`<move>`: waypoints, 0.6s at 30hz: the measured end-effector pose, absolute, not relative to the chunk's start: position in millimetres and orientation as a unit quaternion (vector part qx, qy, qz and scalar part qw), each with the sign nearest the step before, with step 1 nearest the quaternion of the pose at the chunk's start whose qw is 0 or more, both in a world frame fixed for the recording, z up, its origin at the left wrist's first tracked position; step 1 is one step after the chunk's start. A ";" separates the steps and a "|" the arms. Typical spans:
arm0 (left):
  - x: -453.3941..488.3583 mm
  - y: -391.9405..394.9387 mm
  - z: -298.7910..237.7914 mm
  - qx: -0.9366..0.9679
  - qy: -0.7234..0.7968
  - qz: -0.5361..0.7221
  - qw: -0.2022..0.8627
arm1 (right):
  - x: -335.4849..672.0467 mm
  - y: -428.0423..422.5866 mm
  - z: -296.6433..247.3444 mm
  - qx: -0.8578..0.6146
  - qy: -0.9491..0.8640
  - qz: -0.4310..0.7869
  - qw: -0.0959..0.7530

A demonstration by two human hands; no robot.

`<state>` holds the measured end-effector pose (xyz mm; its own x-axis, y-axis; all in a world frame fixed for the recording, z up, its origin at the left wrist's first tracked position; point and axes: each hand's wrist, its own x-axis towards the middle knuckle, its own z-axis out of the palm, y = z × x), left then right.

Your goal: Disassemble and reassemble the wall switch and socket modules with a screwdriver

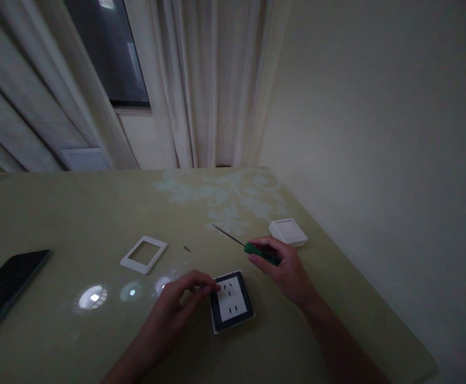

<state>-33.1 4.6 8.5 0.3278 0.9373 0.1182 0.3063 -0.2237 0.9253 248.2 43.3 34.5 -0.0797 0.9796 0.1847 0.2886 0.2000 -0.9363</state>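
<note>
The socket [231,301] lies near centre on the table [76,213]. The left hand [176,306] touches its far left corner, grip narrow; whether it pinches anything is unclear. Just beyond, the right hand [286,272] grips a green screwdriver [252,249]. A white frame [133,266] and a tiny screw [187,248] lie to the left and a white switch [287,231] far right. A dark phone [6,288] is cut off at the left.

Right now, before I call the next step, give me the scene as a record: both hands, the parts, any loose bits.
Left hand: touches socket at its upper-left corner; grip unclear
Right hand: holds green-handled screwdriver
Socket: face up on table
White frame: left of socket, apart
Screw: loose, beside frame
White switch: beyond right hand
Dark phone: far left
</note>
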 end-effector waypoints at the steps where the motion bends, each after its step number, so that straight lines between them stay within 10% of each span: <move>1: -34.3 4.9 6.3 0.702 0.450 0.360 0.419 | 248.1 43.3 34.5 -0.505 -0.628 0.381 0.454; 18: -23.9 -8.6 -20.4 0.863 0.332 0.312 0.220 | 240.9 42.2 29.0 -0.511 -0.627 0.386 0.444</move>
